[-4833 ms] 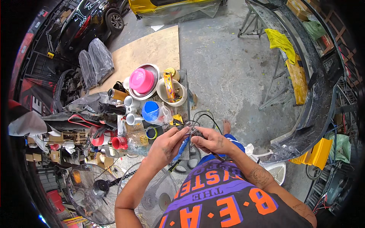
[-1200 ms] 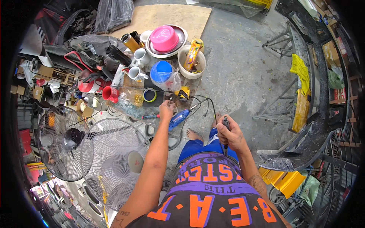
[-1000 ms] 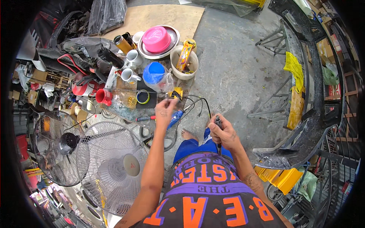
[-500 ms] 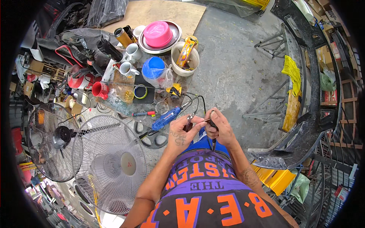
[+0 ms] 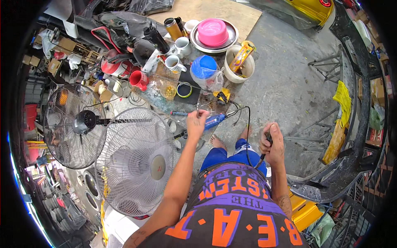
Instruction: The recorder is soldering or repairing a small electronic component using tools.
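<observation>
My left hand (image 5: 196, 124) is over the near edge of the cluttered table (image 5: 155, 103), its fingers closed on a small metal tool (image 5: 197, 108); the kind is too small to tell. Just right of it on the table lies a blue power tool (image 5: 215, 121) with a slim metal front. My right hand (image 5: 273, 144) is raised off to the right, wrapped round the thick dark end of a black cord (image 5: 248, 132). That cord loops down in front of my legs. A red-and-blue pen-like tool (image 5: 179, 113) rests left of my left hand.
Two standing fans (image 5: 136, 165) crowd the left. On the table stand mugs (image 5: 175, 64), a blue-lidded tub (image 5: 203, 68), a yellow tool (image 5: 222, 96), a white bucket (image 5: 239, 64) and a pink basin (image 5: 212, 33). A black bumper (image 5: 355, 144) curves along the right.
My hands were together in front of me with the metal tool and cord end. They have parted: the left reaches to the table, the right has moved right. The view has shifted.
</observation>
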### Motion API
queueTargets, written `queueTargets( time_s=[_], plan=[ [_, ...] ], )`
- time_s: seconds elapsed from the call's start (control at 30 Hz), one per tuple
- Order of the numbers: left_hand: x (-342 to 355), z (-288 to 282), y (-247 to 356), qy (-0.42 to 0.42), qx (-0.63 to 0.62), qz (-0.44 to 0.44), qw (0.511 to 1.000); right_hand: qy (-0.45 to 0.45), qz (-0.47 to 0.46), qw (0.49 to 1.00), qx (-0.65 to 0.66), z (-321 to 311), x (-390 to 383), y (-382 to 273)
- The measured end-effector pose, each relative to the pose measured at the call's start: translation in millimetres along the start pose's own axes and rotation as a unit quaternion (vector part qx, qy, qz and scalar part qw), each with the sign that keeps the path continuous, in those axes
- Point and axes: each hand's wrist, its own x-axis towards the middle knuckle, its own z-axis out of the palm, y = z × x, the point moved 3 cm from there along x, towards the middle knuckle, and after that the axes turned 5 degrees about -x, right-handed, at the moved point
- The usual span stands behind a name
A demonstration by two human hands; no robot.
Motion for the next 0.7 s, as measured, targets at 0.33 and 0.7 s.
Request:
queueTargets(
  time_s=[0.33,0.7],
  plan=[
    [37,28,-113,0.03,0.123,-0.036,0.991,-0.021,0.004,1.0,-0.023,-4,-4,5],
    [72,11,-113,0.095,0.073,-0.022,0.992,-0.04,0.007,0.996,-0.074,-2,-13,-1]
  ],
)
